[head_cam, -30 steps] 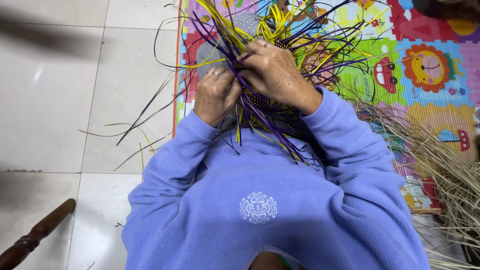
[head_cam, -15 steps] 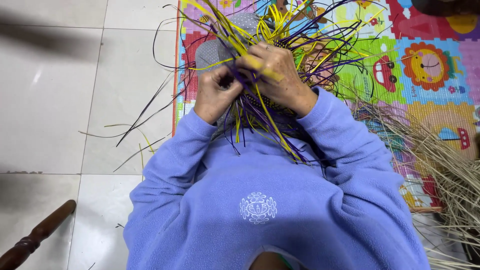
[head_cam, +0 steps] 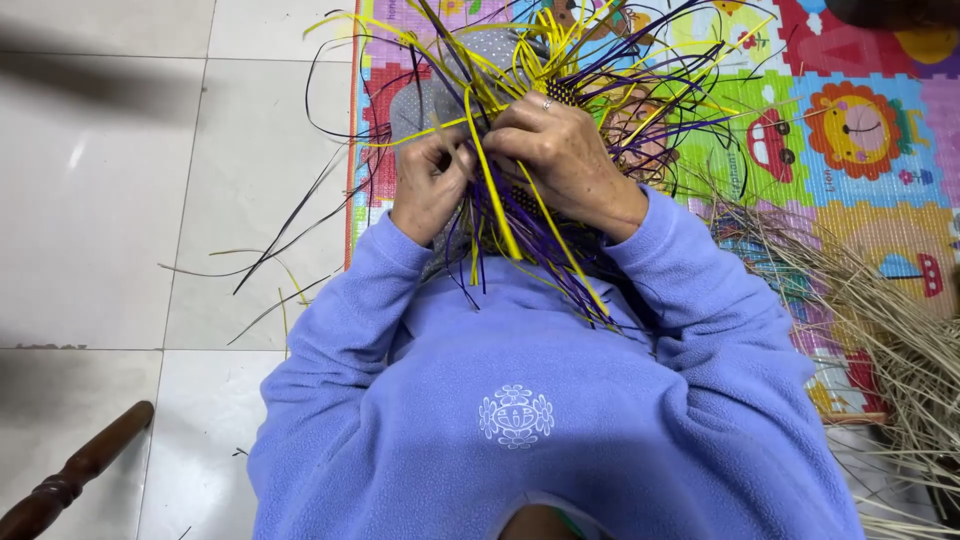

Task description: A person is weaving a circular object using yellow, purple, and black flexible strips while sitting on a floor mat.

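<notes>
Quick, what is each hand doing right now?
Left hand: closed, pinching yellow strips.
Right hand: closed on the woven piece, gripping strips.

Bright, even indoor light from above. A soft sheen marks the floor tiles [head_cam: 110, 200] at upper left, crossed by a broad diffuse shadow along the top edge. Centre of frame sharp; the straw [head_cam: 900, 340] at right slightly soft. Mild wide-angle stretch at the corners.

A periwinkle fleece pullover [head_cam: 560, 400] with a white round chest emblem [head_cam: 515, 416]; apparently a ring [head_cam: 547, 103] on one finger.
</notes>
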